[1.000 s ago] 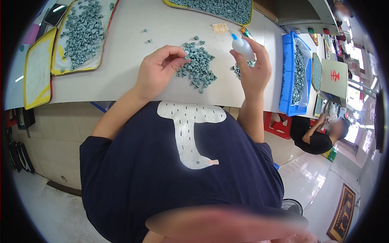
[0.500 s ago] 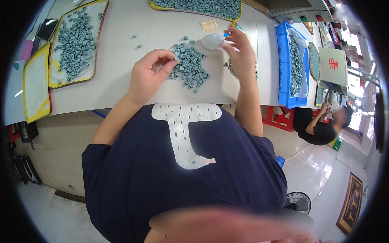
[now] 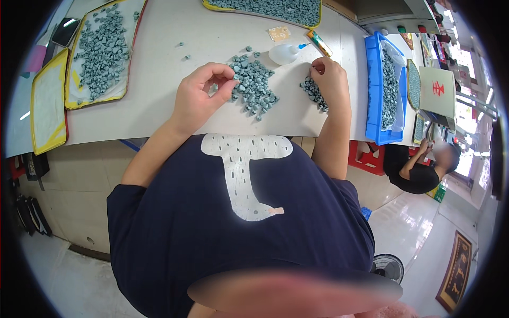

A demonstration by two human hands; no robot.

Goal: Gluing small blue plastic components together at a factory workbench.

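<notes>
1. Your left hand (image 3: 199, 95), thumb and fingertips brought together, pinches a small grey-green piece (image 3: 235, 78) at the left margin of the heap (image 3: 255, 85).
2. Your right hand (image 3: 333, 82), fingers curled and tips close together, is at the smaller pile (image 3: 313, 94) of pieces; whether it grips one cannot be told.
3. The heap lies on the white table (image 3: 143, 119), between your two hands.
4. Beyond the heap, toward your right, a squeeze bottle (image 3: 283, 54) lies on its side, its blue tip (image 3: 303, 46) toward an orange-and-green tube (image 3: 320, 44).
5. Farthest from you, a yellow-rimmed tray (image 3: 209, 6) holds many similar pieces.
</notes>
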